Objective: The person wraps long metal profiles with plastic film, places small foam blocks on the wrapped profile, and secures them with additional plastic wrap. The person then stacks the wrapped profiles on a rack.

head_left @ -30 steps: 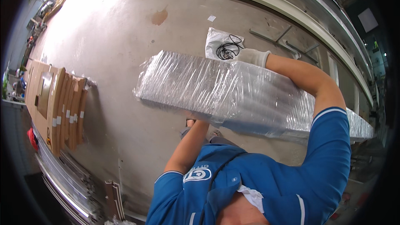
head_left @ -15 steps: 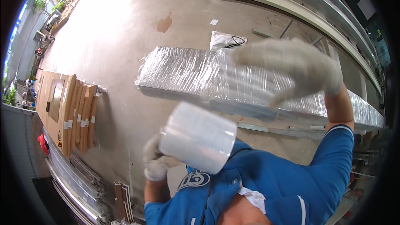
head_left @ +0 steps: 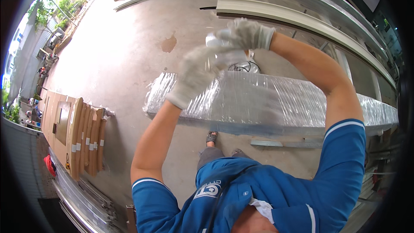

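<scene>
A roll of clear stretch film (head_left: 233, 56) is held out over the far side of a long bundle (head_left: 254, 97) wrapped in shiny plastic. My left hand (head_left: 194, 75), in a pale work glove and smeared by motion, is closed around the roll's near left part. The gloved right hand (head_left: 249, 34) curls over its far side, fingers bent against it. Both hands cover much of the roll. Across the bundle, the film lies in tight, wrinkled bands. Partly hidden behind the roll is a white bag with a dark cord (head_left: 245, 67).
Flat cardboard-wrapped panels (head_left: 71, 136) stand at the left. Long pale profiles (head_left: 276, 15) lie beyond the bundle, with more wrapped lengths behind. A metal strip (head_left: 276, 143) rests on the floor near my feet (head_left: 211, 137). Long wrapped stock (head_left: 82, 198) lies at lower left.
The film roll has moved from near my chest up and away, past the bundle. My left hand went forward with it; the right hand swung inward and left onto the roll.
</scene>
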{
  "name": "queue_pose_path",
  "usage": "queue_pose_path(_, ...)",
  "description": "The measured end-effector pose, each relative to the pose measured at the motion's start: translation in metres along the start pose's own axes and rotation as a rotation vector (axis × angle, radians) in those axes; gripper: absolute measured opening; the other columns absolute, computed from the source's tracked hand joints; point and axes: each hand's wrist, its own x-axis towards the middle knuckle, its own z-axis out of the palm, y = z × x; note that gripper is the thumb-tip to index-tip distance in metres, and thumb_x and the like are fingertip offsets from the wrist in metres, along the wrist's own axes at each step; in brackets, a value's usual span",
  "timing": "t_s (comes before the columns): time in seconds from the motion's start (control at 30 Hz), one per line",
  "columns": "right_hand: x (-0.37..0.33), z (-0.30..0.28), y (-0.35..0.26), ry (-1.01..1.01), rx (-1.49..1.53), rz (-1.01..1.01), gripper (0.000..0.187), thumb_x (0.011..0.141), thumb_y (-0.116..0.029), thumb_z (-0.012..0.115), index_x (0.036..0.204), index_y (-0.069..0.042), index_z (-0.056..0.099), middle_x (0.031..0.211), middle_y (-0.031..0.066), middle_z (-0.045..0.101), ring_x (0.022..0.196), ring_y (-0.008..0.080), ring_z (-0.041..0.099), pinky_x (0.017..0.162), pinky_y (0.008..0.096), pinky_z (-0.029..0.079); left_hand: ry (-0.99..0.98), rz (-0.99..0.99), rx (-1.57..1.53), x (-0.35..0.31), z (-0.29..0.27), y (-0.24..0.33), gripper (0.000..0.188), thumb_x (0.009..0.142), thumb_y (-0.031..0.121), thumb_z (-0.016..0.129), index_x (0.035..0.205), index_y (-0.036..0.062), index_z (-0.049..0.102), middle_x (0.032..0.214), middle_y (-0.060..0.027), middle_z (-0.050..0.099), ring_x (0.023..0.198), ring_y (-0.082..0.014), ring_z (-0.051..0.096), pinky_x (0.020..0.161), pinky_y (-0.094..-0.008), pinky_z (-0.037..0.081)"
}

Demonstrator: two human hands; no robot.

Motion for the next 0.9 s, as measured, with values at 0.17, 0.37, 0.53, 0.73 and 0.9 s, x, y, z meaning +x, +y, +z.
queue_pose_path(0.17,0.016,0.048,-0.042,0.028,0.472,0.025,0.044,0.092,-0.041,0.066,0.119,-0.007,0.061,0.078,0.0112,0.063,0.061,0.0235,0.067,0.046,0.0358,0.051,-0.436,-0.033,0.173,0.0,0.008,-0.006,0.04,0.099,0.043,0.063,0.117,0.0069,0.065,0.11,-0.0187,0.071,0.103,-0.037,0.067,0.091,-0.0475,0.053)
queue_pose_path(0.37,0.048,0.075,-0.073,0.23,0.726,0.012,0.025,0.09,-0.024,0.062,0.105,-0.004,0.06,0.065,0.0105,0.06,0.055,0.0282,0.064,0.049,0.0425,0.05,-0.66,-0.184,0.115,0.0,0.015,-0.024,0.041,0.1,0.047,0.057,0.106,0.0072,0.067,0.091,-0.0164,0.07,0.09,-0.0355,0.069,0.081,-0.048,0.055)
queue_pose_path(0.53,0.093,0.133,-0.121,-0.143,0.822,0.076,0.035,0.095,-0.03,0.059,0.114,-0.001,0.065,0.105,0.0205,0.064,0.08,0.0325,0.071,0.071,0.0448,0.055,-0.749,0.053,0.111,0.0,0.027,-0.035,0.037,0.094,0.039,0.057,0.103,0.0073,0.074,0.09,-0.0179,0.074,0.085,-0.0355,0.073,0.078,-0.0468,0.057)
queue_pose_path(0.73,0.106,0.277,-0.142,-0.796,0.352,0.001,0.031,0.095,-0.036,0.061,0.112,-0.017,0.079,0.111,0.0097,0.077,0.1,0.0284,0.074,0.083,0.0466,0.058,-0.613,-0.219,0.086,-0.001,0.017,-0.016,0.042,0.088,0.042,0.06,0.082,0.0031,0.076,0.086,-0.021,0.074,0.085,-0.036,0.074,0.08,-0.0465,0.057)
queue_pose_path(0.9,0.02,0.263,-0.06,-0.866,0.532,0.336,0.031,0.083,-0.029,0.072,0.11,-0.015,0.079,0.116,0.0083,0.076,0.111,0.0302,0.072,0.096,0.0448,0.056,-0.567,-0.297,0.077,0.003,0.005,-0.016,0.057,0.09,0.055,0.056,0.077,0.003,0.075,0.086,-0.0224,0.074,0.085,-0.0369,0.074,0.08,-0.0462,0.057)
